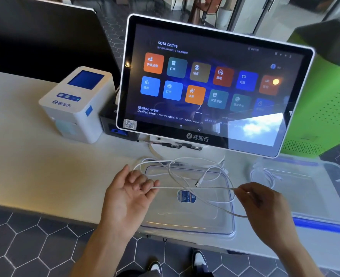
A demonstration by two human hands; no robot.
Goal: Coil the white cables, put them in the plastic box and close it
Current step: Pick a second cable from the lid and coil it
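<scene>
White cable ran taut between both hands above the clear lid. Left hand, palm up, hooked it in curled fingers; right hand pinched it. Loose loops lay beyond; another cable sat inside the plastic box.

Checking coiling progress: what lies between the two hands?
Head view: a taut stretch of white cable runs from left hand to right hand, above the clear lid.

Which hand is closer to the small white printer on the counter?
Left. The left hand is just below and right of the printer; the right hand is much farther right, beyond the clear lid.
</scene>
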